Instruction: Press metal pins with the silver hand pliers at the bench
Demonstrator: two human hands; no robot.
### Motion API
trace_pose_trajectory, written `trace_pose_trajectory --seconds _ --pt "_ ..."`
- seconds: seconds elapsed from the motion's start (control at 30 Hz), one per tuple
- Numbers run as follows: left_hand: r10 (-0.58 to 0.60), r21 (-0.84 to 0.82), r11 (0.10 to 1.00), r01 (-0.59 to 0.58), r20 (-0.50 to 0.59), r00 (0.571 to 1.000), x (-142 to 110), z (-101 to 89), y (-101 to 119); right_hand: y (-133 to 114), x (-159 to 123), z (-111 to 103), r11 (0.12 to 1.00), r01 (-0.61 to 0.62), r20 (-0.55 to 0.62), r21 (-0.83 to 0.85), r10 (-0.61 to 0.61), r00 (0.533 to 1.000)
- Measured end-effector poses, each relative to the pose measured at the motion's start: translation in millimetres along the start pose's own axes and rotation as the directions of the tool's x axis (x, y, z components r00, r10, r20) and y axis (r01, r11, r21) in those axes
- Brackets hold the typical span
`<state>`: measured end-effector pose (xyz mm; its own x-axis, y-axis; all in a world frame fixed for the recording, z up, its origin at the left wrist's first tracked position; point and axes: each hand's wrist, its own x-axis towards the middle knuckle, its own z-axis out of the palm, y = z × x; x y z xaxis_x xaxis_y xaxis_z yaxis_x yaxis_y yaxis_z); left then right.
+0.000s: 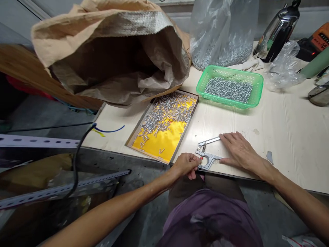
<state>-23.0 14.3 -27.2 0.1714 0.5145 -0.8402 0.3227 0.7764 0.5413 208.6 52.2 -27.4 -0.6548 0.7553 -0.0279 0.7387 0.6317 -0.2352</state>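
The left hand (pixel 189 164) has its grip drawn together at the red part (pixel 201 158) of the metal hand tool (pixel 209 159); whether a small piece is pinched there, I cannot tell. The right hand (pixel 239 151) has its grip apart, fingers and thumb at the ends of the spread handles. Squeezing these too soon could nip the left fingertips, so near the moving parts. With only the handle ends held, the tool could twist or slip off the tabletop (pixel 282 137) edge beside the left grip.

The tool is smooth, silvery metal with a rounded opening and a coiled spring (pixel 204 148). Beyond the left grip, slim, ridged metal pieces (pixel 154 118) lie scattered in a shallow rectangular tray (pixel 154 144) lined in glossy yellow; farther out gapes a creased brown sack (pixel 77 27). Beyond the right grip sits a perforated green plastic basket (pixel 230 101).
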Motion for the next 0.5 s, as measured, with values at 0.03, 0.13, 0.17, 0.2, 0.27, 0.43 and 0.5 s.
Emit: trace_pose_trajectory --seconds 0.03,0.13,0.17,0.2,0.27,0.43,0.5 --pt "-0.002 0.002 1.0 0.002 0.002 1.0 0.2 0.1 -0.3 -2.5 -1.4 -1.3 1.0 -0.004 -0.003 0.001 0.004 1.0" --pt "-0.014 0.046 0.999 0.014 0.006 1.0 -1.2 -0.2 -1.5 -8.8 -5.6 -2.2 1.0 -0.024 -0.001 -0.008 0.024 1.0" --pt "-0.012 0.095 0.995 0.013 -0.003 1.0 -2.8 -0.5 -2.0 -10.4 -6.8 -1.3 0.999 -0.029 0.003 -0.02 0.029 1.0" --pt "0.021 0.165 0.986 -0.015 -0.036 0.999 -5.0 -0.8 -2.5 -11.9 -7.8 -0.1 0.999 -0.031 0.005 -0.034 0.032 0.999" --pt "0.215 0.369 0.917 -0.15 -0.141 0.967 -10.2 -0.4 -3.2 -14.8 -9.3 3.1 0.998 -0.03 0.004 -0.058 0.03 1.0" --pt "0.784 0.801 0.354 -0.483 0.027 0.62 -5.7 11.0 3.1 -21.2 -11.2 7.0 0.996 -0.012 -0.017 -0.086 0.01 1.0" --pt "0.83 0.834 0.135 -0.535 0.2 0.52 5.5 17.4 9.1 -21.9 -12.9 6.4 0.997 -0.015 -0.025 -0.079 0.013 1.0"
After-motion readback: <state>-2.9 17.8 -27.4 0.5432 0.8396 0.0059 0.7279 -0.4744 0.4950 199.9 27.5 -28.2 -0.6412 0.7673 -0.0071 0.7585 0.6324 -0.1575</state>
